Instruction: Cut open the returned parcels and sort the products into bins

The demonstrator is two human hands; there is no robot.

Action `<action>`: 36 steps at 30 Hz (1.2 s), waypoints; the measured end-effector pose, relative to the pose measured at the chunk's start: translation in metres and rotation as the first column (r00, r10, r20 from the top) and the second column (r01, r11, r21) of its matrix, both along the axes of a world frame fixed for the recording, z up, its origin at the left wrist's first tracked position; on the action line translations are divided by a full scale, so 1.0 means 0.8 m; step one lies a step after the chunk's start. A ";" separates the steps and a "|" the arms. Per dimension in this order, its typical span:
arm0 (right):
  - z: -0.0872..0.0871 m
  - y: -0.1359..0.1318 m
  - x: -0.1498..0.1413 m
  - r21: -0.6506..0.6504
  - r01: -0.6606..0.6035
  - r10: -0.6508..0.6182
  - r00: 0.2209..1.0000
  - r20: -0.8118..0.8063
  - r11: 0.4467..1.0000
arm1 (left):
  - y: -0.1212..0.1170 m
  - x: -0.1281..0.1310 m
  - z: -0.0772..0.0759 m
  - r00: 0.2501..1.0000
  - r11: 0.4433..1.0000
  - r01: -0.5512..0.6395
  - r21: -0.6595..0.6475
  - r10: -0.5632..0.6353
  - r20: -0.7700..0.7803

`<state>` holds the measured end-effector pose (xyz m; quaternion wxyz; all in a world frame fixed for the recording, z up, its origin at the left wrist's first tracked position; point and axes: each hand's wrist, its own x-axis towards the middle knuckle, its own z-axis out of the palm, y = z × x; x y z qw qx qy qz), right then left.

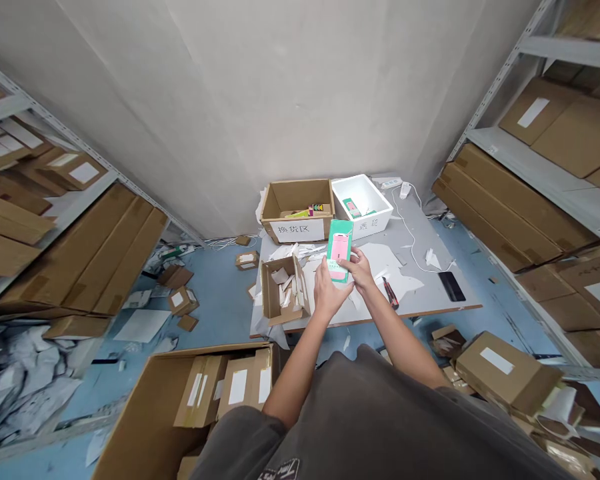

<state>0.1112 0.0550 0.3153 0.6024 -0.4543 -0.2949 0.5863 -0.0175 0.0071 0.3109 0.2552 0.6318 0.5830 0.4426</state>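
A slim green box with a pink device pictured on its front (340, 245) is held upright above the table. My left hand (329, 293) grips its lower left side, and my right hand (360, 270) has its fingers on the lower right edge. Behind it stands a white foam box (373, 225) with similar green and pink packages inside. Beside that is a cardboard box (300, 193) with a handwritten white label and a few colourful packages in it. A small open carton (271, 287) with paper scraps sits left of my hands. A red and black utility knife (391, 293) lies to the right.
A black phone (452, 287) and a white cable (405, 230) lie on the grey table (423, 250). Shelves of cartons (560, 130) flank both sides. A large open carton (130, 413) holding boxes is at lower left, and more cartons (505, 367) stand at lower right.
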 end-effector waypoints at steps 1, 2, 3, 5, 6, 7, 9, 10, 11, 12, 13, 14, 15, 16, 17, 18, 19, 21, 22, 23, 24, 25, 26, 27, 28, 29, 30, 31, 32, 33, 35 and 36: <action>0.001 -0.001 -0.003 0.006 0.012 -0.012 1.000 0.008 1.000 | -0.001 0.006 0.003 0.998 0.999 -0.035 0.004 0.035 -0.053; 0.001 -0.002 -0.005 0.017 0.019 -0.019 1.000 0.019 1.000 | -0.001 0.010 0.005 0.994 0.998 -0.068 -0.001 0.068 -0.080; 0.002 -0.003 -0.006 0.033 0.023 -0.024 0.999 0.032 0.999 | 0.001 0.012 0.005 0.992 0.995 -0.097 -0.010 0.096 -0.084; 0.006 -0.005 -0.005 0.075 0.002 -0.006 0.999 0.050 0.997 | 0.005 0.010 0.002 0.993 0.993 -0.116 -0.032 0.115 -0.029; 0.008 -0.005 -0.002 0.097 -0.025 0.020 0.999 0.048 0.995 | 0.008 0.006 -0.001 0.994 0.994 -0.099 -0.046 0.100 0.035; 0.010 -0.005 0.002 0.114 -0.060 0.056 0.998 0.038 0.992 | 0.010 0.001 -0.005 0.990 0.996 -0.057 -0.063 0.065 0.125; 0.014 -0.006 0.009 0.127 -0.138 0.139 0.990 -0.003 0.982 | 0.015 -0.010 -0.014 0.936 0.991 0.095 -0.090 -0.059 0.346; 0.015 -0.006 0.013 0.125 -0.170 0.174 0.984 -0.026 0.978 | 0.016 -0.013 -0.018 0.884 0.978 0.185 -0.091 -0.125 0.451; 0.016 -0.006 0.015 0.119 -0.189 0.195 0.980 -0.042 0.975 | 0.017 -0.016 -0.022 0.825 0.960 0.266 -0.086 -0.181 0.535; 0.017 -0.006 0.017 0.111 -0.196 0.203 0.978 -0.049 0.974 | 0.017 -0.018 -0.026 0.772 0.942 0.328 -0.078 -0.219 0.596; 0.016 -0.006 0.018 0.103 -0.195 0.201 0.978 -0.050 0.975 | 0.017 -0.018 -0.030 0.734 0.927 0.368 -0.073 -0.241 0.635; 0.015 -0.006 0.018 0.095 -0.189 0.194 0.980 -0.046 0.977 | 0.016 -0.018 -0.033 0.709 0.918 0.391 -0.070 -0.252 0.659; 0.014 -0.006 0.018 0.090 -0.181 0.186 0.982 -0.039 0.979 | 0.016 -0.017 -0.036 0.694 0.911 0.406 -0.069 -0.258 0.672; 0.012 -0.006 0.018 0.087 -0.175 0.178 0.983 -0.032 0.981 | 0.016 -0.016 -0.038 0.687 0.907 0.416 -0.067 -0.265 0.677; 0.010 -0.006 0.018 0.088 -0.170 0.172 0.985 -0.024 0.982 | 0.015 -0.016 -0.039 0.688 0.907 0.417 -0.062 -0.270 0.673; 0.009 -0.006 0.018 0.092 -0.162 0.164 0.986 -0.015 0.982 | 0.014 -0.015 -0.039 0.701 0.911 0.409 -0.058 -0.273 0.659; 0.007 -0.006 0.019 0.098 -0.149 0.150 0.989 -0.002 0.984 | 0.013 -0.015 -0.039 0.728 0.920 0.387 -0.056 -0.267 0.631; 0.005 -0.006 0.018 0.105 -0.114 0.111 0.993 0.030 0.988 | 0.009 -0.015 -0.033 0.823 0.953 0.298 -0.052 -0.229 0.520; 0.005 -0.005 0.018 0.103 -0.093 0.089 0.995 0.043 0.990 | 0.006 -0.013 -0.029 0.879 0.970 0.239 -0.042 -0.198 0.434; 0.005 -0.006 0.016 0.099 -0.073 0.068 0.996 0.054 0.992 | 0.003 -0.011 -0.025 0.930 0.983 0.180 -0.028 -0.161 0.332; 0.006 -0.006 0.013 0.094 -0.053 0.047 0.997 0.061 0.994 | 0.000 -0.007 -0.021 0.967 0.992 0.124 -0.013 -0.118 0.224; 0.006 -0.006 0.009 0.089 -0.033 0.027 0.997 0.068 0.995 | -0.003 -0.002 -0.017 0.990 0.997 0.072 -0.001 -0.072 0.123; 0.007 -0.006 0.005 0.087 -0.012 0.005 0.997 0.077 0.996 | -0.005 0.004 -0.013 0.999 1.000 0.022 0.004 -0.022 0.042; 0.008 -0.006 0.000 0.086 0.010 -0.018 0.996 0.090 0.996 | -0.007 0.010 -0.011 1.000 1.000 -0.027 -0.001 0.027 -0.014; 0.008 -0.006 -0.004 0.084 0.032 -0.041 0.993 0.110 0.996 | -0.008 0.015 -0.009 0.996 0.997 -0.073 -0.015 0.072 -0.043; 0.009 -0.006 -0.008 0.083 0.050 -0.061 0.989 0.136 0.995 | -0.007 0.019 -0.008 0.993 0.993 -0.109 -0.034 0.107 -0.049; 0.010 -0.006 -0.010 0.084 0.060 -0.074 0.984 0.163 0.995 | -0.006 0.020 -0.008 0.991 0.990 -0.132 -0.054 0.130 -0.037; 0.011 -0.006 -0.011 0.087 0.059 -0.074 0.980 0.183 0.995 | -0.004 0.019 -0.009 0.990 0.987 -0.142 -0.071 0.141 -0.010; 0.012 -0.007 -0.009 0.091 0.042 -0.059 0.980 0.192 0.995 | -0.001 0.016 -0.010 0.990 0.987 -0.136 -0.085 0.139 0.029; 0.014 -0.007 -0.006 0.096 0.012 -0.030 0.982 0.188 0.995 | 0.002 0.011 -0.012 0.989 0.989 -0.114 -0.096 0.122 0.084; 0.018 -0.007 0.003 0.107 -0.065 0.048 0.987 0.155 0.992 | 0.010 -0.003 -0.017 0.967 0.994 0.006 -0.110 0.022 0.255; 0.019 -0.007 0.009 0.107 -0.106 0.091 0.986 0.137 0.989 | 0.014 -0.010 -0.021 0.931 0.989 0.100 -0.111 -0.054 0.360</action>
